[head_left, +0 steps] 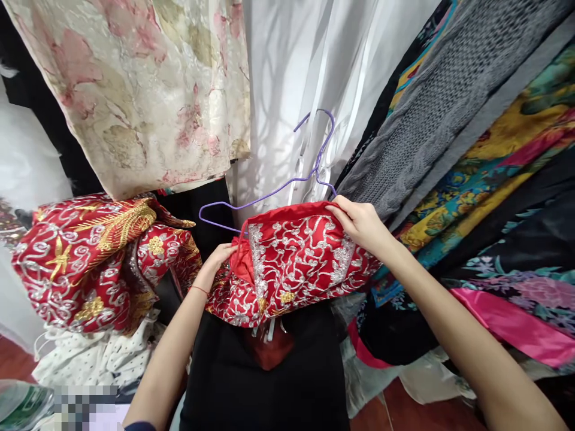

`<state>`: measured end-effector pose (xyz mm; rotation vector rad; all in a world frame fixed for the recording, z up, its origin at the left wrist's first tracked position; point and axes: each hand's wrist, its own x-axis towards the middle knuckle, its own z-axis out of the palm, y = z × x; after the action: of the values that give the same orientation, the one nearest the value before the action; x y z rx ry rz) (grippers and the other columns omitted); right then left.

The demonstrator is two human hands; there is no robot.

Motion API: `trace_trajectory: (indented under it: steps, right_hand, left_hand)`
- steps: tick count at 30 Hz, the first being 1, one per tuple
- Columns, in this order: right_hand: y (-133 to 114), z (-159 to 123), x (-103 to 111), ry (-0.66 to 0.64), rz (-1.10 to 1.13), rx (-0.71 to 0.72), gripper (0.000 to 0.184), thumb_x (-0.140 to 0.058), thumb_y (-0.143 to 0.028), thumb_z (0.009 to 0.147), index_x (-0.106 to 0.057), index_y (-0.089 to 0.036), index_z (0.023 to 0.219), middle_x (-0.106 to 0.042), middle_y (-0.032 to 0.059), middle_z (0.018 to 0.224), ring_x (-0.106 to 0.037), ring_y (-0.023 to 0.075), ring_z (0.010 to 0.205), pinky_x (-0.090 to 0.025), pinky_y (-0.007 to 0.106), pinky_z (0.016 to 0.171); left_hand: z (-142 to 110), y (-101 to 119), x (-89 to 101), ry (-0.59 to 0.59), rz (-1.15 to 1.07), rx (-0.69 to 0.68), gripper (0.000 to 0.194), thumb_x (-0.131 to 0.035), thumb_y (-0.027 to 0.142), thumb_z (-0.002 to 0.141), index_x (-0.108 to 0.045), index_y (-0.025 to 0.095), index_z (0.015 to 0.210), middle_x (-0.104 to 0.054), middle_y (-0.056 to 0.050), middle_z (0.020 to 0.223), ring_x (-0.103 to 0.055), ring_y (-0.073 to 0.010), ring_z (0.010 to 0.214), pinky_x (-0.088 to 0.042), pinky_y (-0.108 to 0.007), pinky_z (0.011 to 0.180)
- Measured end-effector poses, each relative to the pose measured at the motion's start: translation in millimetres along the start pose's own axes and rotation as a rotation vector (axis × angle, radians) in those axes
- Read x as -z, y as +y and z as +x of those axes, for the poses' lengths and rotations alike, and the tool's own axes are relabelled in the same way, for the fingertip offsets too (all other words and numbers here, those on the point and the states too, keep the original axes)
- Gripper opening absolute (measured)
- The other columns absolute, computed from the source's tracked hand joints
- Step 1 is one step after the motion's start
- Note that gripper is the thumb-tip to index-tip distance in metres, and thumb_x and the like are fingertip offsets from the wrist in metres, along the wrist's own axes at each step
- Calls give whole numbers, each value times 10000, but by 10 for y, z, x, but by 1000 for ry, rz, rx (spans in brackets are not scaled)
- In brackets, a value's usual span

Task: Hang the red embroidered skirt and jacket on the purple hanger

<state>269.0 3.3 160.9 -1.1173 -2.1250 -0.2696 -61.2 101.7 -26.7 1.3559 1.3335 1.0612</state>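
Note:
A red embroidered skirt [305, 257] with silver vine patterns and a plain red waistband lies gathered across my lap. My right hand [359, 221] pinches the waistband at its right end. At the left end, my left hand [220, 256] grips the skirt's edge beside a thin red drawstring; its fingertips are partly hidden by the cloth. Just behind the waistband is a purple wire hanger [274, 193], its hook pointing up and its lower bar mostly covered by the skirt. I cannot tell whether the hanger is attached to the skirt.
To the left sits a bunched red garment [99, 269] with gold embroidery, on a white dotted cloth [103, 356]. Floral cream fabric [157, 90] hangs above it. A white curtain [278, 78] is behind. Grey knitwear [431, 114] and patterned garments hang right. A plastic bottle [22, 404] lies lower left.

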Motion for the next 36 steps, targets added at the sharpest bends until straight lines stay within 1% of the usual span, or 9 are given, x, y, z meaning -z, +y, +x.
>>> trace_trajectory:
  steps: [4, 8, 12, 15, 19, 22, 26, 32, 36]
  right_hand:
    - [30, 5, 37, -39, 19, -6, 401, -382, -523, 1009, -399, -240, 725, -399, -46, 564, -415, 116, 474, -330, 257, 537]
    - [-1, 3, 86, -85, 66, -17, 416, -380, -527, 1012, -418, -232, 721, -384, -53, 576, -379, 101, 476, -324, 249, 534]
    - [-168, -42, 135, -94, 106, -53, 415, -386, -497, 1019, -381, -228, 702, -348, -54, 587, -355, 94, 495, -318, 242, 532]
    - [-271, -101, 134, -33, 115, -66, 393, -400, -457, 1022, -361, -231, 702, -355, -49, 595, -374, 99, 510, -327, 244, 536]
    - [-223, -195, 78, 85, 46, -43, 386, -407, -437, 1020, -351, -239, 693, -405, -24, 605, -419, 131, 546, -343, 276, 567]
    - [-146, -273, 72, 135, 3, -54, 369, -419, -424, 1014, -354, -245, 698, -425, -11, 627, -438, 151, 573, -354, 293, 588]
    - [-175, -357, 197, 157, -9, -118, 339, -419, -403, 1009, -371, -246, 712, -442, -15, 616, -443, 150, 552, -349, 293, 572]
    - [-269, -389, 410, 181, -223, -167, 442, -454, -604, 959, -414, -234, 720, -443, -29, 591, -400, 131, 498, -292, 278, 525]
    - [-156, -397, 398, 100, -470, -77, 513, -410, -647, 960, -567, -201, 763, -493, 6, 666, -408, 130, 533, -253, 270, 499]
  left_hand:
    - [69, 280, 151, 206, -228, -36, 434, -658, 599, 626, -556, 193, 738, -651, -39, 684, -601, -187, 657, -478, -311, 637]
    - [76, 968, 481, 423, -386, -183, 312, -526, 526, 767, -510, 218, 813, -627, 1, 767, -604, -149, 736, -501, -279, 714]
    - [-430, 1650, 696, 884, -349, -792, 208, -565, 418, 880, -550, 210, 890, -607, 8, 867, -585, -145, 868, -494, -273, 834]
    - [-1013, 1823, 599, 1063, -66, -929, 239, -567, 434, 930, -521, 223, 827, -543, 5, 821, -550, -155, 860, -456, -276, 827]
    - [-1395, 1625, 156, 837, 290, -699, 235, -560, 454, 932, -540, 228, 872, -491, -1, 703, -508, -178, 666, -386, -307, 698]
    - [-1307, 1433, -193, 622, 361, -602, 263, -561, 476, 921, -552, 220, 863, -450, 2, 626, -508, -204, 607, -329, -313, 659]
    - [-1113, 1391, -476, 480, 301, -579, 328, -456, 524, 962, -551, 219, 887, -490, -11, 630, -510, -214, 601, -324, -323, 668]
    - [-898, 1379, -620, 327, 5, -576, 481, -441, 607, 955, -446, 222, 666, -481, 18, 604, -440, -143, 553, -372, -301, 626]
    - [-722, 1324, -480, 248, -24, -639, 389, -524, 537, 938, -613, 193, 781, -598, -11, 717, -543, -161, 675, -458, -300, 690]
